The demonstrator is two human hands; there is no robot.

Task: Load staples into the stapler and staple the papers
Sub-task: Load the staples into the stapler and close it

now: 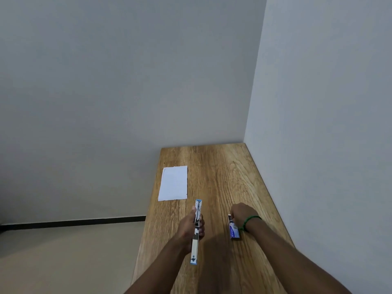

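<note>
While opened flat: stapler (196, 230) lies stretched along the table (222, 170).
Left hand (192, 224): clasps stapler's middle.
Right hand (240, 213): pinches staple box (233, 229).
Handling: probably rigid, hinged; hold mid-body.
Papers (173, 183): far-left, apart.

Left hand (194, 224) grips the opened stapler (196, 230); right hand (240, 215) touches the staple box (234, 229); papers (173, 183) beyond.

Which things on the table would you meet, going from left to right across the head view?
Paper → left hand holding the opened stapler → staple box → right hand at the box.
</note>
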